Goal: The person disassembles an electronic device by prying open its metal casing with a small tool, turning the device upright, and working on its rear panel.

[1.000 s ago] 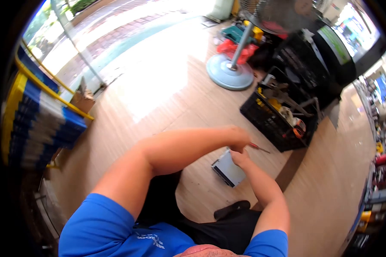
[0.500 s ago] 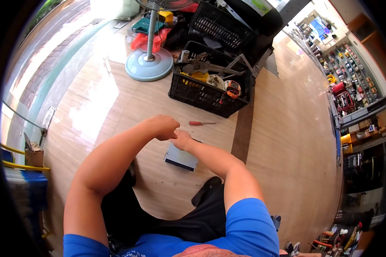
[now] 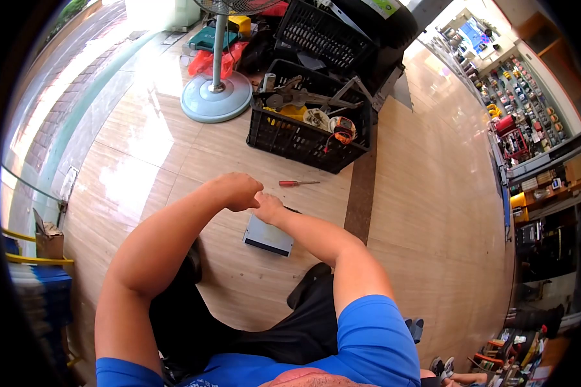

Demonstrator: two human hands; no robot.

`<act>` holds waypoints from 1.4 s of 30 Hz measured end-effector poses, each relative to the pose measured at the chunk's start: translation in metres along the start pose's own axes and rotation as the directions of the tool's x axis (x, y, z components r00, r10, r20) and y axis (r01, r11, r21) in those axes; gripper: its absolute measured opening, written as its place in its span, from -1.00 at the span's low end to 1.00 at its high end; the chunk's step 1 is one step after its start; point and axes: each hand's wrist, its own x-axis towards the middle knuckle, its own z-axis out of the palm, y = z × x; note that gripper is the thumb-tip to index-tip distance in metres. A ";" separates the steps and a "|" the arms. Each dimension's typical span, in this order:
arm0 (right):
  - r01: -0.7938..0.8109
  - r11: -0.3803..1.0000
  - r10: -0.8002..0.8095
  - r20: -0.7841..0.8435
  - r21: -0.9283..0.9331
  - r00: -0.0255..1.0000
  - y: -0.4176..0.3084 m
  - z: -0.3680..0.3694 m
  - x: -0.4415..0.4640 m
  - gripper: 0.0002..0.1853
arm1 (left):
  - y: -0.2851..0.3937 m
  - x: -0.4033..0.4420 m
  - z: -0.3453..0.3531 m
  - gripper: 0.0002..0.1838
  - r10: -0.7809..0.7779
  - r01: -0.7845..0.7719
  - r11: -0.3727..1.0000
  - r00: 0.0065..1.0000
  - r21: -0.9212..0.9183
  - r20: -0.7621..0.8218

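Note:
My left hand (image 3: 240, 191) is closed with its fingers curled down, above the floor just beyond a flat silver-grey metal box (image 3: 268, 235). My right hand (image 3: 269, 209) meets it at the fingertips, closed too, and covers the far part of the box. Whatever the fingers pinch is hidden or too small to make out. The box lies on the floor with a dark edge facing me, between my feet. Beyond my hands a screwdriver (image 3: 297, 183) with a red handle rests on the tiles, touched by neither hand.
A black crate (image 3: 294, 147) filled with tools and an orange meter (image 3: 343, 129) stands ahead. To its left is a fan's round base (image 3: 217, 98). Cardboard (image 3: 50, 242) and blue stacked items sit at far left. Goods shelves line the right; another person's feet show at lower right.
The view has shifted slightly, so the crate, fan and box appear a little further left. Both hands stay together by the box in nearly the same pose.

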 end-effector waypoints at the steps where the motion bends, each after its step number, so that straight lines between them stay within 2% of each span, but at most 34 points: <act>1: 0.000 1.000 0.000 -0.001 0.001 1.000 0.001 0.001 0.001 -0.49 | 0.000 -0.001 -0.001 -0.58 0.000 0.000 1.000 1.000 0.001 0.000; 4: 0.037 0.998 -0.038 0.020 0.049 0.999 0.011 0.013 0.010 -0.50 | 0.001 -0.002 -0.003 -0.58 0.001 -0.001 1.000 1.000 0.009 0.008; 6: 0.234 0.971 -0.240 -0.136 -0.057 0.961 0.017 0.025 0.012 -0.63 | 0.001 -0.002 -0.004 -0.50 -0.013 0.013 1.000 0.999 0.007 0.039; 9: 0.271 0.962 -0.272 -0.204 -0.031 0.941 0.021 0.035 0.013 -0.58 | 0.004 -0.005 -0.007 -0.50 -0.011 0.010 1.000 0.998 0.010 0.057; 10: 0.272 0.962 -0.272 -0.203 -0.030 0.941 0.021 0.037 0.015 -0.58 | 0.003 -0.005 -0.007 -0.50 -0.011 0.011 1.000 0.998 0.010 0.058; 12: 0.111 0.994 -0.108 -0.250 -0.002 0.962 0.022 0.046 0.019 -0.63 | -0.001 -0.003 0.000 -0.59 0.026 -0.026 1.000 0.999 0.014 -0.019; 14: 0.234 0.971 -0.235 -0.270 -0.038 0.934 0.011 0.023 -0.001 -0.67 | -0.010 0.007 0.007 -0.48 0.063 -0.063 0.998 0.998 0.026 0.002; 15: 0.182 0.983 -0.176 -0.196 0.012 0.965 0.013 0.019 0.003 -0.60 | -0.015 0.010 0.011 -0.47 0.097 -0.096 0.995 0.995 0.029 -0.031; 16: 0.126 0.990 -0.120 -0.109 0.058 0.987 0.017 0.017 0.011 -0.50 | -0.011 0.008 0.006 -0.47 0.077 -0.077 0.996 0.997 0.049 0.000; 17: 0.107 0.994 -0.104 -0.084 0.033 0.991 0.022 0.021 0.016 -0.49 | -0.014 0.010 0.009 -0.46 0.074 -0.074 0.995 0.997 0.061 0.006; 20: 0.180 0.983 -0.175 -0.146 0.025 0.974 0.025 0.024 0.013 -0.53 | -0.011 0.001 0.001 -0.46 0.062 -0.062 0.997 0.998 0.048 0.003; 21: 0.198 0.979 -0.190 -0.164 0.037 0.968 0.028 0.027 0.016 -0.54 | -0.007 -0.004 -0.004 -0.45 0.012 -0.013 0.999 1.000 0.036 0.028; 22: 0.204 0.978 -0.198 -0.133 0.031 0.971 0.023 0.020 0.010 -0.55 | -0.008 -0.005 -0.001 -0.45 0.006 -0.007 1.000 0.999 0.021 0.040; 24: 0.244 0.970 -0.239 -0.150 0.015 0.959 0.025 0.021 0.012 -0.57 | -0.011 -0.007 0.002 -0.62 0.032 -0.032 0.999 0.994 0.000 -0.103; 28: 0.231 0.972 -0.233 -0.210 -0.038 0.949 0.021 0.021 0.009 -0.58 | -0.008 -0.010 -0.003 -0.65 0.007 -0.008 1.000 0.999 -0.028 -0.050; 30: 0.099 0.983 -0.119 -0.127 -0.153 0.985 0.014 0.014 0.004 -0.55 | -0.011 -0.006 0.002 -0.65 0.018 -0.020 1.000 0.998 -0.024 -0.064; 31: 0.103 0.982 -0.122 -0.120 -0.157 0.985 0.011 0.009 0.005 -0.55 | -0.014 -0.004 0.004 -0.65 0.034 -0.035 0.999 0.996 -0.012 -0.080; 33: -0.040 0.998 0.039 -0.031 -0.048 0.999 0.007 0.001 0.007 -0.52 | -0.016 -0.002 0.006 -0.64 0.037 -0.037 0.999 0.996 -0.006 -0.082; 35: -0.001 1.000 0.000 -0.033 -0.027 0.999 0.008 0.000 0.006 -0.55 | -0.015 -0.002 0.006 -0.63 0.040 -0.040 0.999 0.996 0.003 -0.082; 37: 0.039 0.999 -0.039 -0.035 -0.004 0.999 0.010 0.004 0.007 -0.57 | -0.013 -0.004 0.002 -0.53 0.012 -0.012 1.000 1.000 0.005 -0.007; 39: 0.085 0.990 -0.070 -0.131 0.109 0.989 0.014 0.013 0.008 -0.61 | -0.012 -0.005 0.001 -0.55 0.003 -0.003 1.000 1.000 0.002 -0.005; 42: 0.150 0.988 -0.143 -0.154 0.036 0.978 0.022 0.024 0.017 -0.62 | -0.011 -0.005 0.001 -0.59 0.002 -0.002 1.000 1.000 0.005 -0.004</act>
